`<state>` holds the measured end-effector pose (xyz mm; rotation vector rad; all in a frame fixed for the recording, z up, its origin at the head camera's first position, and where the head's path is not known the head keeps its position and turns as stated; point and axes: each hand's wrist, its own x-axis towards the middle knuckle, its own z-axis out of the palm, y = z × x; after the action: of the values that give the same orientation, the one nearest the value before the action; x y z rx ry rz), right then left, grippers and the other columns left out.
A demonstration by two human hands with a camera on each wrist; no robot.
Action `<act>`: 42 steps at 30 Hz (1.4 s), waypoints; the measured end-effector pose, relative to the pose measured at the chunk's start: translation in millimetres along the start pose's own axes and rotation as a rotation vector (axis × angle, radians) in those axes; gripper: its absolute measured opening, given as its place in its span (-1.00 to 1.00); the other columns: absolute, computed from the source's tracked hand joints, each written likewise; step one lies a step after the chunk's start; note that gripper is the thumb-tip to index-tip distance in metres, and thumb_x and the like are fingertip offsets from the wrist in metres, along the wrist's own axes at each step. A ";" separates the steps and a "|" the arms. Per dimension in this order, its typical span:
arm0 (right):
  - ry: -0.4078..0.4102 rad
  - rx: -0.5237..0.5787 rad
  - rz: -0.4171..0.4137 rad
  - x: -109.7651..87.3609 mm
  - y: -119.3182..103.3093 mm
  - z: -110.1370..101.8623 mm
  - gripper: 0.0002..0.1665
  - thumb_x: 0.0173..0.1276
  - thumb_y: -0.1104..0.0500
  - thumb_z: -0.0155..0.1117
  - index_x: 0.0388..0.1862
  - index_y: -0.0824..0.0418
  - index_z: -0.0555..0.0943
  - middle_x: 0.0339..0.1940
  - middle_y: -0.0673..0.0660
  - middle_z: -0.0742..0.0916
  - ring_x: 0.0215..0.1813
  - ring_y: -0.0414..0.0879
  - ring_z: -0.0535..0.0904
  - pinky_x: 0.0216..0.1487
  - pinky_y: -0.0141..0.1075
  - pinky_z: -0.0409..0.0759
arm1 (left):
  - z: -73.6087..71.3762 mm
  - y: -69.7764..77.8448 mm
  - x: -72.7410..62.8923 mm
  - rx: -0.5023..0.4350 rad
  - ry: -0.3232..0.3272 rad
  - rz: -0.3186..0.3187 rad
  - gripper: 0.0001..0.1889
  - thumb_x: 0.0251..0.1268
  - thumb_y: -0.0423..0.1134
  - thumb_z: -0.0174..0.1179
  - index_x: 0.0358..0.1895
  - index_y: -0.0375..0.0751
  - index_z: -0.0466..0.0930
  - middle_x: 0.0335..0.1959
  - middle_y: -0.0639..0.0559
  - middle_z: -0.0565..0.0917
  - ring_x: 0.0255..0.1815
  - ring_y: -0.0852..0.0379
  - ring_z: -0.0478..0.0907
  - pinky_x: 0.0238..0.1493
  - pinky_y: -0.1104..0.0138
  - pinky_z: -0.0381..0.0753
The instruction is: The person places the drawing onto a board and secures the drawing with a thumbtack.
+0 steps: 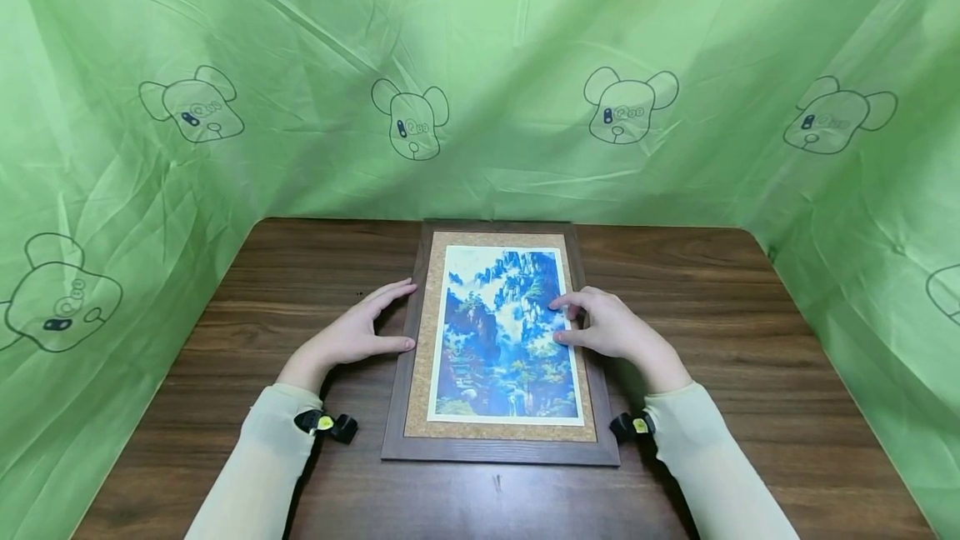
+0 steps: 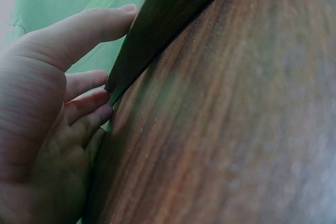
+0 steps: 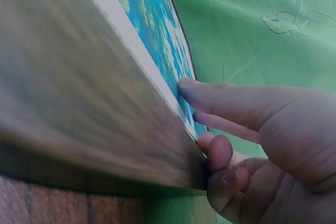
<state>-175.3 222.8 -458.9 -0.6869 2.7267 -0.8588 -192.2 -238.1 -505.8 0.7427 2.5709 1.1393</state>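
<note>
A framed board (image 1: 495, 451) with a dark wooden rim lies upright to the viewer on the table. Inside the rim is a tan cork panel (image 1: 510, 432), and on it a white-edged print (image 1: 510, 332) of a blue mountain landscape. My left hand (image 1: 360, 330) touches the rim's left side with thumb and fingertips spread apart. On the opposite side, my right hand (image 1: 609, 327) reaches over the rim, thumb and index fingertips on the print's right part. In the right wrist view that thumb (image 3: 226, 98) lies straight, while other fingers bend by the rim's edge.
The wood-grain table (image 1: 285, 273) extends on both sides of the board. Green fabric (image 1: 510, 15) printed with bear heads hangs behind and along both sides. A small black wrist camera (image 1: 343, 428) sits on the left arm, another (image 1: 624, 427) on the right.
</note>
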 end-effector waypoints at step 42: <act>-0.063 0.292 -0.021 -12.7 75.9 -15.3 0.26 0.29 -0.02 0.73 0.82 0.02 0.20 0.81 0.17 0.22 0.78 0.23 0.07 0.63 0.32 0.23 | -21.5 6.6 -5.2 -0.034 0.246 -0.003 -0.24 0.41 -0.08 0.55 0.62 -0.03 0.46 0.55 -0.10 0.55 0.51 -0.24 0.50 0.53 -0.19 0.42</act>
<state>-197.2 291.3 -490.0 -0.6684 2.4715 -1.1873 -194.0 -250.6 -486.5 0.6247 2.7404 1.3460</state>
